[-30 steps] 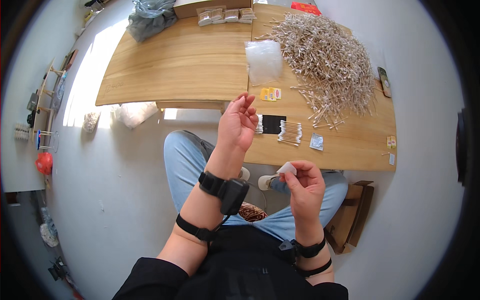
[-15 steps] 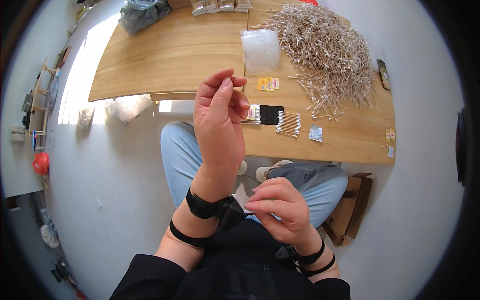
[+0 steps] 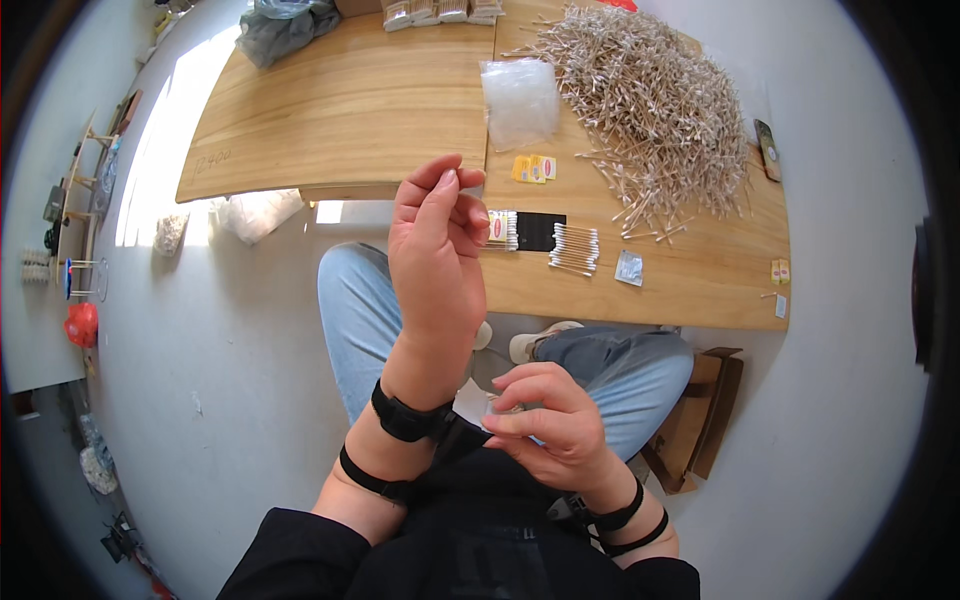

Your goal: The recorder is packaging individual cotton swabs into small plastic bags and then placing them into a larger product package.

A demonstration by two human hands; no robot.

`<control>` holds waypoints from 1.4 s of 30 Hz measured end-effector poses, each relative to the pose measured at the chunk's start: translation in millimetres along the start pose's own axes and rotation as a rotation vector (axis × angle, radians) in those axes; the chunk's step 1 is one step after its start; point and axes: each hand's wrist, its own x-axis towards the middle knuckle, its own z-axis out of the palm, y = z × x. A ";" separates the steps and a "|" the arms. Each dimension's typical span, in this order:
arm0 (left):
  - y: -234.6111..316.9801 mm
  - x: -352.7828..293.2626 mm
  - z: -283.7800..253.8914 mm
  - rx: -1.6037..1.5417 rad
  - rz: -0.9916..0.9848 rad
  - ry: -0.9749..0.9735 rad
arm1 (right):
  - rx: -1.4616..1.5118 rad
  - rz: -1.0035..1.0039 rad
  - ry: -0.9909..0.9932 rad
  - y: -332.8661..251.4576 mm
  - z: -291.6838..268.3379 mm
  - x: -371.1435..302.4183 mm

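Observation:
My left hand (image 3: 436,240) is raised in front of the table edge, fingers loosely curled and thumb bent in toward them, with nothing visible in it. Close to the black strap (image 3: 408,412) on my left wrist, my right hand (image 3: 550,420) pinches a thin white piece (image 3: 470,402), partly hidden by the fingers; its kind is unclear. Beyond the left hand lie a pack of cotton swabs (image 3: 503,230), a black strip (image 3: 537,232) and a row of cotton swabs (image 3: 574,248). A blue-white sachet (image 3: 629,268) rests to their right.
A large heap of loose cotton swabs (image 3: 650,100) covers the far right of the wooden table (image 3: 340,110). Clear plastic bags (image 3: 520,100) and yellow cards (image 3: 535,168) lie beside it. A cardboard box (image 3: 700,425) stands on the floor, right of my legs.
My right hand has shifted slightly left and up with the white piece, its fingers now more curled over it. My left hand has dropped a little, its pose about the same.

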 end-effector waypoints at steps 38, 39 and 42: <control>-6.5 23.6 -42.0 0.025 -0.094 -0.009 | 0.125 -0.021 0.116 13.1 11.4 -4.3; -7.5 24.7 -43.4 0.039 -0.071 -0.005 | 0.098 -0.003 0.116 14.3 11.0 -5.9; -8.6 23.7 -44.1 0.040 -0.064 0.009 | 0.125 -0.014 0.143 16.2 14.2 -8.2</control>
